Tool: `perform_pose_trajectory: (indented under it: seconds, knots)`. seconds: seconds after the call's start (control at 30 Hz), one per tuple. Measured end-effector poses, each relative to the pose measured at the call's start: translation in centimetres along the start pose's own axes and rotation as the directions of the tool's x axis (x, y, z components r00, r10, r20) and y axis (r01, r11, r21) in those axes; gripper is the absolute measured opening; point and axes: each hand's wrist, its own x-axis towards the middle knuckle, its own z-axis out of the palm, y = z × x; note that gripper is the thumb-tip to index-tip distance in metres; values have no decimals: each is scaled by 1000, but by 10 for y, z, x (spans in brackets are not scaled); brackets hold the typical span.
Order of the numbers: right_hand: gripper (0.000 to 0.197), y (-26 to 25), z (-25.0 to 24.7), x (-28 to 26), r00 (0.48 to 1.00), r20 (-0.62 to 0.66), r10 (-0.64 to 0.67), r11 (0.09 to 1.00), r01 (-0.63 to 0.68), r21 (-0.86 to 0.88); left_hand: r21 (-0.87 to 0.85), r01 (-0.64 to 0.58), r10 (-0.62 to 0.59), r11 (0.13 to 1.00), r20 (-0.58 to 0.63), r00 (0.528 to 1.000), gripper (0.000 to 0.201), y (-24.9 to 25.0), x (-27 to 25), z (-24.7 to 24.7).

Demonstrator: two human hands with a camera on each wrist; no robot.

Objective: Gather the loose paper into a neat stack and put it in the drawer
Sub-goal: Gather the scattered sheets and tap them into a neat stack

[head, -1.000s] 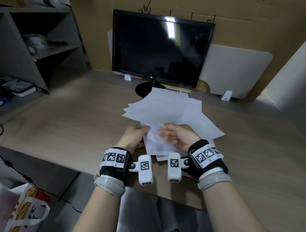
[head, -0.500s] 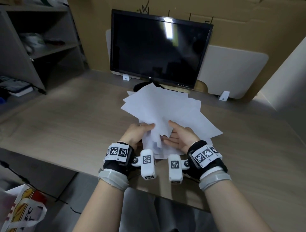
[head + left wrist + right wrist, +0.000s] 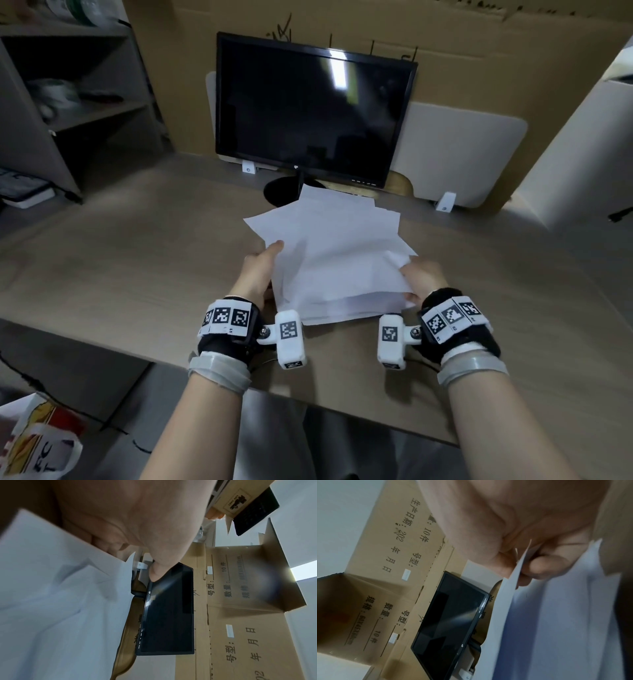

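Loose white paper sheets (image 3: 335,260), fanned unevenly, are gripped by your left hand (image 3: 258,274) and right hand (image 3: 423,277) at opposite edges.

A dark, switched-off monitor (image 3: 313,109) stands at the back of a wooden desk (image 3: 137,253). Behind the monitor rises a printed cardboard wall (image 3: 445,41), with a pale divider panel (image 3: 459,150) clipped upright to its right. Left of the monitor stands a grey shelf unit (image 3: 61,102). A light strip reflects in the screen.
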Motion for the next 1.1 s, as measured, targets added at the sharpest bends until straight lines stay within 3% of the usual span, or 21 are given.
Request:
perform_pose_trajectory:
  seconds: [0.1,0.23,0.3,0.43,0.57,0.67,0.77,0.83,1.0,1.1]
  knots:
    - [24,5,-1,13,997,22,-77,985,79,-153,141,-22,21,990,10,1000,83,11,-13,8]
    - [59,5,-1,26,998,-30,-51,931,36,-363,254,-98,99,962,9,995,24,15,-6,13]
    - [64,2,-7,34,996,-88,-28,887,-16,-461,289,-119,117,950,23,993,31,14,6,12]
    - [50,-3,-17,57,998,-56,10,911,-32,-411,313,-132,126,941,39,991,57,9,29,14]
    - [15,4,-20,69,999,-21,-24,944,16,-331,369,-146,169,918,-31,985,27,19,14,27]
    - [19,12,-22,68,995,-41,-89,967,76,-242,333,-176,224,926,-111,968,32,20,18,28]
    - [24,14,-26,62,985,-45,-164,972,154,-178,350,-178,197,920,-20,980,26,20,13,35]
    - [26,12,-28,59,982,-39,-186,965,175,-196,366,-172,174,915,28,984,25,17,10,38]
    - [30,-1,-28,69,983,-50,-179,947,158,-281,373,-161,188,914,-36,982,29,21,18,33]
    - [33,-9,-23,85,982,-27,-184,939,168,-299,405,-161,174,900,5,985,28,33,25,33]
